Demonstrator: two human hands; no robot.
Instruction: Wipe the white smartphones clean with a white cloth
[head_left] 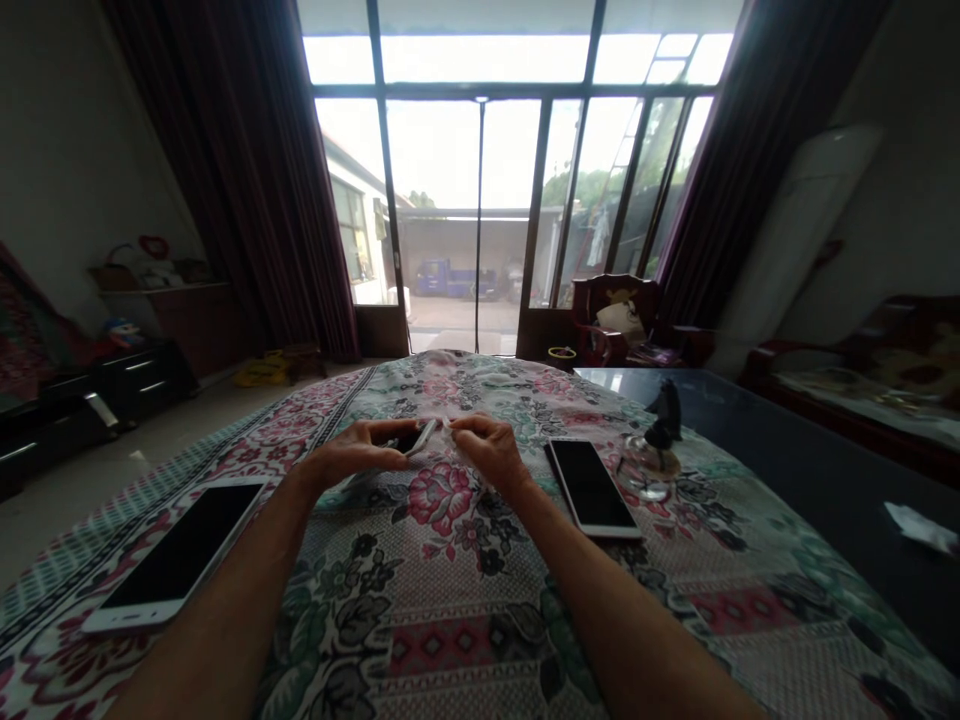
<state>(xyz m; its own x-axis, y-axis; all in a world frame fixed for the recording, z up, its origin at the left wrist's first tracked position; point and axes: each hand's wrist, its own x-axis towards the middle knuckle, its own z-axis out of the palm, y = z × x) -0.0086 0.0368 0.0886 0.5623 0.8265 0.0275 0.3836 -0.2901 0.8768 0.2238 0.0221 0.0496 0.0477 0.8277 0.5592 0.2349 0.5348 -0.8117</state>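
Observation:
My left hand (358,448) grips a smartphone (424,437) with a pale edge, held tilted just above the flowered tablecloth (442,555). Close beside that phone's right end, the fingers of my right hand (484,445) are pinched on a small whitish piece (448,430), too small to tell whether it is tissue or cloth. A white phone (184,550) with a dark screen lies to the left, partly behind my left forearm. Right of my right hand lies another phone (594,487), its screen also dark. Near it stands a clear spray bottle (654,455) with a black trigger head.
A dark table (757,410) adjoins on the right, bearing a crumpled white paper (921,527). Beyond it are a wooden armchair (616,325) and a wooden sofa (892,370). Glass doors (450,230) stand ahead, and a low black cabinet (139,385) at the left.

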